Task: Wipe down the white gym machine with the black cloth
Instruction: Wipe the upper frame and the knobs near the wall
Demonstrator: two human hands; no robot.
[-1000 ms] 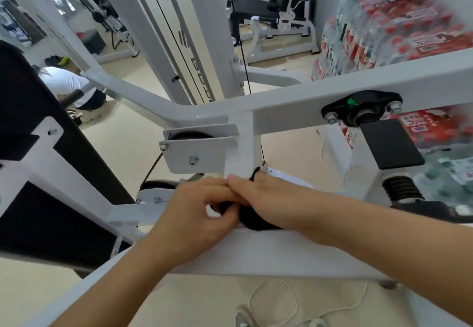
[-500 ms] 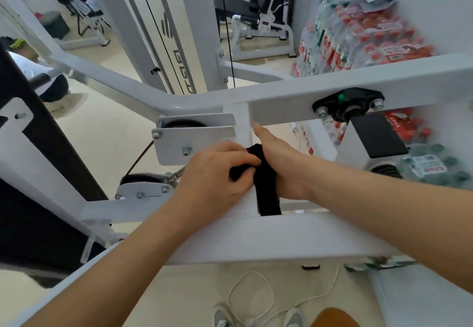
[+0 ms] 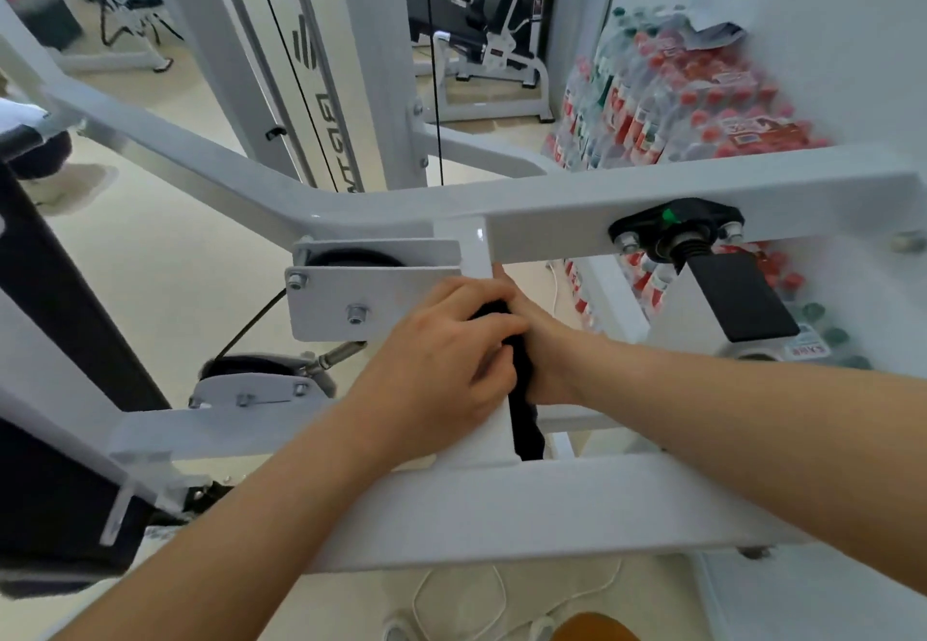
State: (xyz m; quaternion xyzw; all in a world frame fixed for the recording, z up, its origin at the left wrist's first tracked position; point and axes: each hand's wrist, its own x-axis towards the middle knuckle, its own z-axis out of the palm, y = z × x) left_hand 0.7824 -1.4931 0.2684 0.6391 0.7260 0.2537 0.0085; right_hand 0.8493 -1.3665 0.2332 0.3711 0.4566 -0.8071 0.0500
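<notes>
Up close, a person's left hand curls its fingers round a black cloth bunched against the upright post of a white gym machine. The right hand lies on the post's far side, touching the cloth, one fingertip reaching up towards the top beam. Its other fingers are hidden behind the left hand, so its grip cannot be told. Both bare forearms reach in over the lower cross-beam, and a loose tail of the soft, dark cloth hangs down the post to that beam.

Just left of the hands, a bolted steel bracket houses a black pulley, with a thin black cable running off it. A flat black rubber pad sits under the top beam at right. Beyond it, shrink-wrapped packs of red-capped bottles are stacked against a white wall. The smooth cream floor carries more machines at the back, and a white cord lies underfoot.
</notes>
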